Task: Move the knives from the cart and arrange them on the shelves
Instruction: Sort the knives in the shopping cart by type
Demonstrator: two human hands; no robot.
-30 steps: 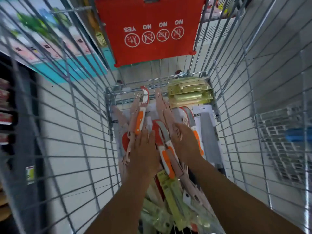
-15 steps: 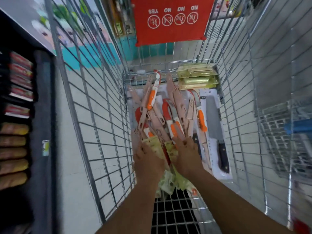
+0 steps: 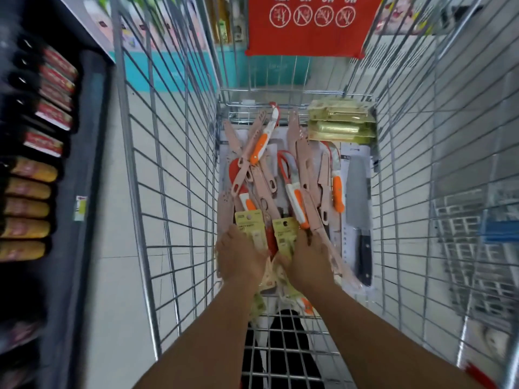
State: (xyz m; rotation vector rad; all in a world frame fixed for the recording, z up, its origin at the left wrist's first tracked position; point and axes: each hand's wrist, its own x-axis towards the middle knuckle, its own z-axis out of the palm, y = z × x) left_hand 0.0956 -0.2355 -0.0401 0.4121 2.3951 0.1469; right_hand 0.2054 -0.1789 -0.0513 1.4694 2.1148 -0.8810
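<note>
A wire shopping cart [image 3: 168, 164] holds a pile of knives: pink sheathed knives [image 3: 302, 153], orange-handled knives [image 3: 259, 146] and a black-handled cleaver [image 3: 358, 192] on a white card along the right side. Both of my hands are down inside the cart at the near end of the pile. My left hand [image 3: 238, 254] grips a yellow-carded knife pack [image 3: 248, 223]. Beside it, my right hand [image 3: 306, 259] grips a second yellow-carded pack [image 3: 285, 228]. My fingers curl over the packs' near ends, so the lower parts of the packs are hidden.
Yellow-green boxed packs [image 3: 341, 123] are stacked in the cart's far right corner. A red sign [image 3: 309, 23] hangs on the far end. A dark shelf [image 3: 84, 136] with packaged goods runs along the left. Another wire cart [image 3: 477, 234] stands at the right.
Both hands have drawn back toward me from the middle of the pile to its near end, and now hold yellow-carded packs. The view has shifted right, showing more of the left shelf.
</note>
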